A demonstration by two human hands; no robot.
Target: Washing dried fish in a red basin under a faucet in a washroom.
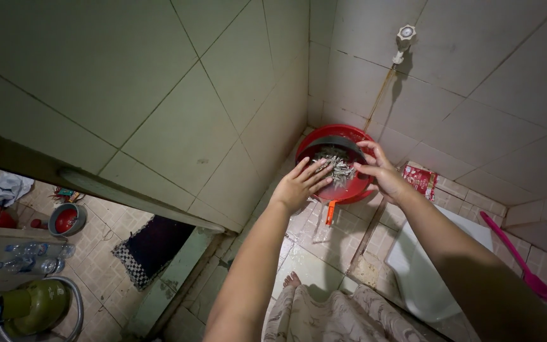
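A red round basin point(314, 140) hangs tilted in front of the tiled corner, with a dark grey inner bowl point(327, 144) in it. Inside lies a heap of small silvery dried fish point(337, 166). My left hand point(300, 183) lies flat with spread fingers against the fish at the basin's lower left. My right hand point(378, 170) grips the basin's right rim, fingers curled over the edge. An orange handle point(330, 212) sticks down below the basin.
A white tap point(404, 35) juts from the wall above. A red packet point(420, 179) lies on the tiled ledge, a pink brush point(519, 259) at the right, a white basin point(416, 266) below. Beyond the doorway stand a small grey bucket point(66, 219), bottles point(33, 256) and a dark mat point(150, 247).
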